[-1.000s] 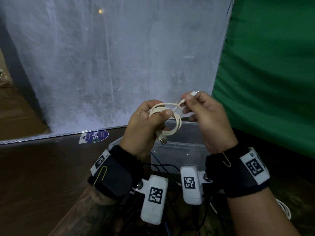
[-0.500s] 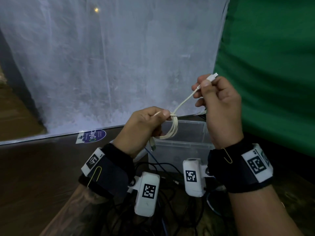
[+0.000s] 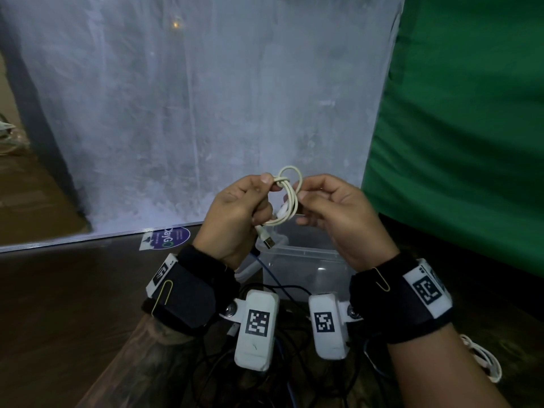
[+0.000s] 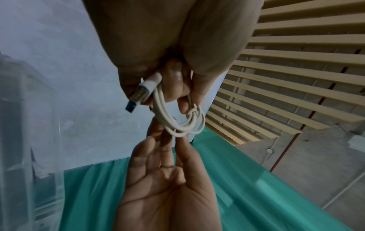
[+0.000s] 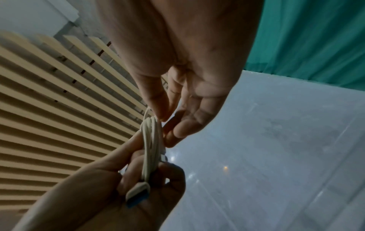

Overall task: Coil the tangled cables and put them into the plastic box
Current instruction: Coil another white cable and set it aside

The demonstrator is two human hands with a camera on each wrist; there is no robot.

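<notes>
A white USB cable [image 3: 290,201] is wound into a small coil held up in front of me, above the clear plastic box [image 3: 306,260]. My left hand [image 3: 270,189] grips the coil's left side, thumb on top. The cable's end is looped round the coil near that thumb. Its USB plug [image 3: 267,241] hangs below. My right hand [image 3: 298,193] pinches the coil's right side between thumb and fingertips. In the left wrist view the coil [image 4: 177,123] hangs from my left fingers beside the plug [image 4: 143,91]. The right wrist view shows my right fingertips [image 5: 158,115] on the coil [image 5: 150,145].
Tangled black and blue cables [image 3: 206,366] lie on the dark wooden table under my wrists. Another white cable [image 3: 482,360] lies at the right. A round sticker [image 3: 164,237] sits left of the box. A pale sheet and a green cloth hang behind.
Half a second ago my right hand held the cable's end pulled up and to the right. That end is now looped round the coil, and the right hand has come back down to it.
</notes>
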